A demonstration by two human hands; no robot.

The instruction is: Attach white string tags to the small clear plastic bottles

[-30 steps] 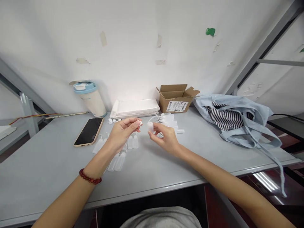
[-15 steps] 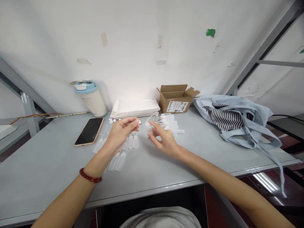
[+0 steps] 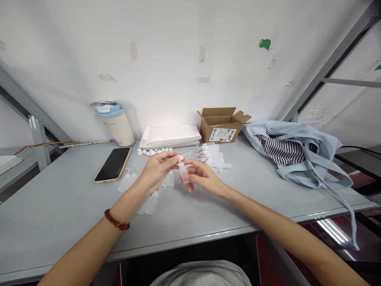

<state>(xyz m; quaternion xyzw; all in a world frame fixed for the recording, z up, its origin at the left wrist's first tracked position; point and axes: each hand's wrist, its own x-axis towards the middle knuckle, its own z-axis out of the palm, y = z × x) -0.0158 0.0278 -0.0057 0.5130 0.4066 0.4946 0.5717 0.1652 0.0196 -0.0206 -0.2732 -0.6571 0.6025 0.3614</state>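
Small translucent soft-plastic bottle held above the smooth grey surface, between both hands; contents, if any, too faint to tell. Right hand grips its body between thumb and fingers; left hand pinches a small white plastic cap at its neck, partly hidden by the fingertips, so cannot tell how far it is seated. Bottle's long axis runs near upright, neck up, base leaning slightly toward the right hand. Beyond the left hand, a cluster of small, rounded white caps lies before a flat stack of white paper envelopes. Right of these, an open brown cardboard box, flaps up, printed label in front; its inside floor is out of sight. Near it, a bunch of clear bottles with thin bent spouts lies on its side, spouts pointing left. Far left, a lidded cream tumbler with pale blue top stands upright, contents hidden.
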